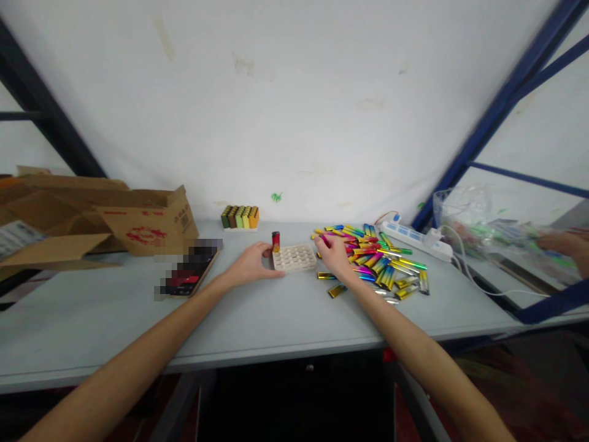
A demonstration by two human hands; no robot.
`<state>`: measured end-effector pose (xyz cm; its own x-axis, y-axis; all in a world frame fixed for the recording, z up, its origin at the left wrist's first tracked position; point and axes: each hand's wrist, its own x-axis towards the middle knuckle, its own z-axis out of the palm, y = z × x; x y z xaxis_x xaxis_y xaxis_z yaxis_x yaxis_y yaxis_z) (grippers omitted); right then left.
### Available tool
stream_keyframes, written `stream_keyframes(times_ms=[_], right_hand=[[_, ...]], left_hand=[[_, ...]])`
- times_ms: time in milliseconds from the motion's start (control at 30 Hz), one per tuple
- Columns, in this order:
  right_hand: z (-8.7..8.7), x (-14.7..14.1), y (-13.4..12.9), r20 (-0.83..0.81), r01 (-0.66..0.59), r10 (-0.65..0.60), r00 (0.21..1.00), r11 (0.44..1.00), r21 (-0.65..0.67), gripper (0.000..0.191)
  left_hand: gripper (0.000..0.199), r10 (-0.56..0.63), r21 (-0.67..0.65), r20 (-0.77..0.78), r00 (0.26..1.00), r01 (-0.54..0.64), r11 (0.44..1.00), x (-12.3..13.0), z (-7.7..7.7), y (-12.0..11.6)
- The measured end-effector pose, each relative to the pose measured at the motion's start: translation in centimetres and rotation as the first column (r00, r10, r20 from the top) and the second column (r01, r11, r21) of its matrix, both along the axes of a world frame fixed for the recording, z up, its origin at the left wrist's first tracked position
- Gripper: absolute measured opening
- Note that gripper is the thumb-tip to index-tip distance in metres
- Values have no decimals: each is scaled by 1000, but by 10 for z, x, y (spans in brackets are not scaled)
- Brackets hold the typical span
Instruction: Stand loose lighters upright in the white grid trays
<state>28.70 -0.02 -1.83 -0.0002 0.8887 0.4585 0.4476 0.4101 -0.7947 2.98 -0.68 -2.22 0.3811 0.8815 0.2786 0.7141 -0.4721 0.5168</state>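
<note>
A white tray (301,258) with rows of small slots lies on the table in front of me. One red and gold lighter (276,242) with a dark top stands upright in its back left corner. My left hand (253,263) grips the tray's left end, thumb at the front and fingers behind. At the left edge of a loose pile of shiny multicoloured lighters (381,261), my right hand (334,253) has its fingers pinched together on a magenta lighter (327,241), mostly covered by the fingers.
Against the wall stands a filled tray of green, brown and yellow lighters (240,218). A phone (193,270) and open cardboard boxes (147,221) are on the left. A white power strip (416,239) with cables lies right, near another person's hand (565,245) and plastic bags (464,205).
</note>
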Motion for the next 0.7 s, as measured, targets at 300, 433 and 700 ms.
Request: stream_keyframes(times_ms=[300, 433, 700], right_hand=[[1, -6, -10, 90, -45, 40, 995, 998, 50, 41], [3, -5, -13, 102, -65, 58, 993, 996, 62, 43], [0, -6, 0, 112, -327, 319, 941, 943, 62, 30]], left_hand=[[67, -10, 12, 0, 1000, 10, 1000, 0, -1, 0], [66, -15, 15, -3, 1000, 15, 1000, -1, -2, 1], [64, -17, 24, 11, 1000, 17, 1000, -1, -5, 4]])
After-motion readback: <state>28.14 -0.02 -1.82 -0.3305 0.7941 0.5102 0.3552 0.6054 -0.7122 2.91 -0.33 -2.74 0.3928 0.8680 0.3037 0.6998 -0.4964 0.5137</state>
